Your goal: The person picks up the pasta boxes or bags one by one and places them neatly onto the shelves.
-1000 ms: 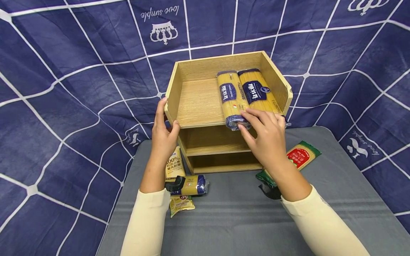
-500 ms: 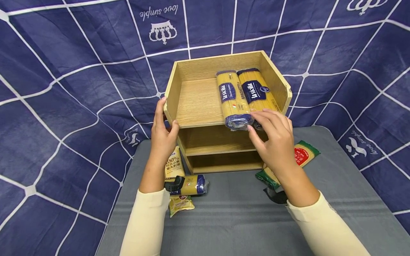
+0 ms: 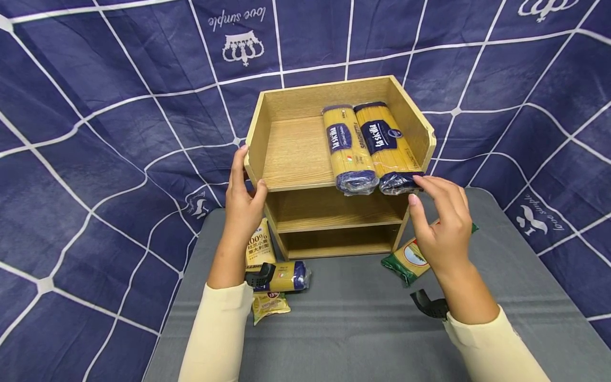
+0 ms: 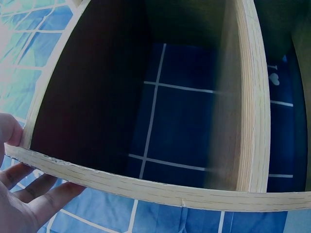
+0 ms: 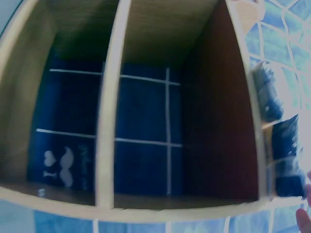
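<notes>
A three-level wooden shelf stands with two packs of spaghetti lying side by side on its top level. The left spaghetti pack and right spaghetti pack have blue ends that jut past the front edge. My left hand grips the upper left front corner of the shelf, thumb in front and fingers along the outer side panel. At the right pack's front end, my right hand has its fingertips right at the blue wrapper, thumb and forefinger apart.
Left of the shelf on the grey cloth lie a yellow pasta pack, another spaghetti pack and a small yellow packet. A green-ended pasta pack lies at the right, partly behind my right hand. Blue checked fabric surrounds everything.
My right hand has moved from the left spaghetti pack's front end rightward to the right pack's end, uncovering it. My left hand stays on the shelf corner.
</notes>
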`<state>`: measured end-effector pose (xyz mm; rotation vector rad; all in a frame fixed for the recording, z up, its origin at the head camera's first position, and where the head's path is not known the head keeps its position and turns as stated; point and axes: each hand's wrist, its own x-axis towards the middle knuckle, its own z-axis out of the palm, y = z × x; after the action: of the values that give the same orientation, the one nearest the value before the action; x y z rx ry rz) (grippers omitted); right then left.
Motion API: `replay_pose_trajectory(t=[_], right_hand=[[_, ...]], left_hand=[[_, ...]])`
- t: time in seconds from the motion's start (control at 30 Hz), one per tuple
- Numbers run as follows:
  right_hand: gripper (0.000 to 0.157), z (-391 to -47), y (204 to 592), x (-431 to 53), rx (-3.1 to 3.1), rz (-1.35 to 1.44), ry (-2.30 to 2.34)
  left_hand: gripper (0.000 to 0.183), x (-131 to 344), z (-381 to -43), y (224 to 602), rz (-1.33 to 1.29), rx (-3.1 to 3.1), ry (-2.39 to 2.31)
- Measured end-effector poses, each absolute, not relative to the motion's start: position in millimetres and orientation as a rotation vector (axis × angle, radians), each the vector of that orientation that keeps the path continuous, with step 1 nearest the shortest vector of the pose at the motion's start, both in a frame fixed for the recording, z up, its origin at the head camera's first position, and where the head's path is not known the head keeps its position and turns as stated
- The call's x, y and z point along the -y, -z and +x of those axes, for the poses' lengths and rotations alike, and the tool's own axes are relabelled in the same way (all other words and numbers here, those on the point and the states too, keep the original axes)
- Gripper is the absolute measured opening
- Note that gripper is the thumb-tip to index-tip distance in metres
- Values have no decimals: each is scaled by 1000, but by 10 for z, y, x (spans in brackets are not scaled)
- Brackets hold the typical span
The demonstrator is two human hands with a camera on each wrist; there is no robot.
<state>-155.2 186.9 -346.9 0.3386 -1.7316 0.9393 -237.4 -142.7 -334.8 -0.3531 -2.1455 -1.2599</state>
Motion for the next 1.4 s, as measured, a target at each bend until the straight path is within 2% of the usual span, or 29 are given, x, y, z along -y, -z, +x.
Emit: replay_pose_trajectory(t=[0.3, 0.67, 1.2, 1.4], right_hand=[[40, -1539, 3826, -2115, 1795, 217, -976], [36, -1566, 4352, -2393, 2002, 91, -981], [40, -1507, 4763, -2588, 2286, -77, -1012], [47, -1478, 4889, -2662, 2410, -126, -1014]], left_hand=[[75, 1434, -2372, 3353, -368, 2146, 1275], [75, 1436, -2378, 3357, -373, 2144, 1258], [74, 1417, -2369, 3350, -363, 2146, 1261], [74, 1416, -2361, 3345, -352, 2148, 1261]])
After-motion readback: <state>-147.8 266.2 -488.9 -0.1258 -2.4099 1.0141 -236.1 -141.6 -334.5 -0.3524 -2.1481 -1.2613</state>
